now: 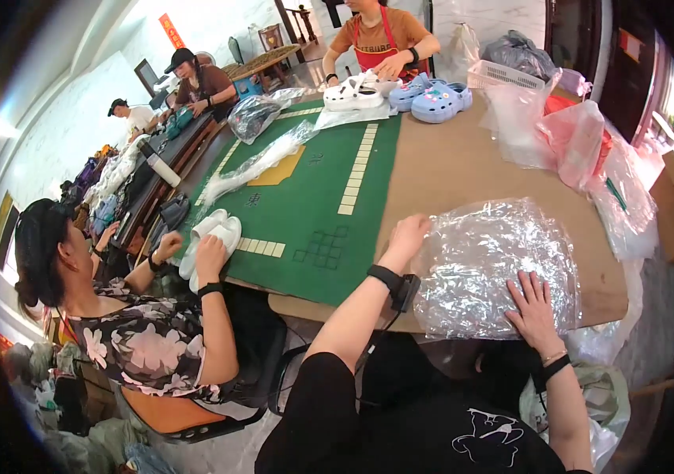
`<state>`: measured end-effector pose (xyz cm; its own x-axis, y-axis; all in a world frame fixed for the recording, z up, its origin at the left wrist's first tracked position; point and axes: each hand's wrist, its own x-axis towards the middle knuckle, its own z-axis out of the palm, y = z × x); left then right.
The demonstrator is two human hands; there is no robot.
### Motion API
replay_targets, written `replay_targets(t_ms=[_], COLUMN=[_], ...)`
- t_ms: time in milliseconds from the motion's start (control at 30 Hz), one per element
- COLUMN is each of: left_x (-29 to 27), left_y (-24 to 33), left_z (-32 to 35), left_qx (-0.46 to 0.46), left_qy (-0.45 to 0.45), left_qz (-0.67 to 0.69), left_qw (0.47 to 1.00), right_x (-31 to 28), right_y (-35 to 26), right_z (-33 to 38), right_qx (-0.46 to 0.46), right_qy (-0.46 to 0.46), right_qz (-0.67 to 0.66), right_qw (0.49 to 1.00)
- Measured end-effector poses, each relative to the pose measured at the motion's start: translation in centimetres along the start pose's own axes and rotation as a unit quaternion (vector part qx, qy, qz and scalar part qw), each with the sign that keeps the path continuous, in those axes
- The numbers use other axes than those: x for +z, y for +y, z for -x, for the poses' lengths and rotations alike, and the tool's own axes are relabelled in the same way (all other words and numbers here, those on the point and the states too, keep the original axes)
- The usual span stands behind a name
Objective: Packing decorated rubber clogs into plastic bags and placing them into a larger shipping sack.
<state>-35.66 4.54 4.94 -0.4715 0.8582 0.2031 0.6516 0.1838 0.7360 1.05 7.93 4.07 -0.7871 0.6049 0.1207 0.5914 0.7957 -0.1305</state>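
Observation:
A clear, crinkled plastic bag (pixel 483 261) lies spread over the brown tabletop before me, its near edge hanging slightly over the table's rim. At the bag's left edge my left hand (pixel 410 237) is closed, fingers curled on the plastic. My right hand (pixel 534 310) rests flat on the bag's near right part, fingers spread. Glare on the film hides whether anything thin lies inside it.
A co-worker at my left handles white slippers (pixel 226 231). Across the table another person stands behind white clogs (pixel 352 93) and blue clogs (pixel 441 103). Pink and clear bags (pixel 578 142) heap at the right. A green mat (pixel 313 213) covers the table's left side.

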Motion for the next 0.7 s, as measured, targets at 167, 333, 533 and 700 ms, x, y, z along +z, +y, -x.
replay_targets(t_ms=[167, 333, 533, 700], left_x=[0.9, -0.1, 0.3, 0.7], left_y=[-1.2, -3.3, -2.3, -3.0], left_z=[-0.6, -0.7, -2.8, -1.5], left_qx=[-0.114, -0.173, -0.163, -0.141], left_qy=[0.024, 0.054, 0.092, 0.124], left_qz=[0.256, 0.293, 0.335, 0.28], left_qw=[0.96, 0.939, 0.923, 0.941], right_x=[0.0, -0.2, 0.7, 0.4], right_y=[-0.1, 0.1, 0.6, 0.0], right_z=[-0.1, -0.2, -0.2, -0.3], right_qx=[-0.005, -0.003, -0.011, -0.009], right_qy=[-0.001, 0.01, 0.034, 0.04], right_qz=[0.004, 0.002, 0.016, 0.007], right_qw=[1.0, 1.0, 0.999, 0.999])
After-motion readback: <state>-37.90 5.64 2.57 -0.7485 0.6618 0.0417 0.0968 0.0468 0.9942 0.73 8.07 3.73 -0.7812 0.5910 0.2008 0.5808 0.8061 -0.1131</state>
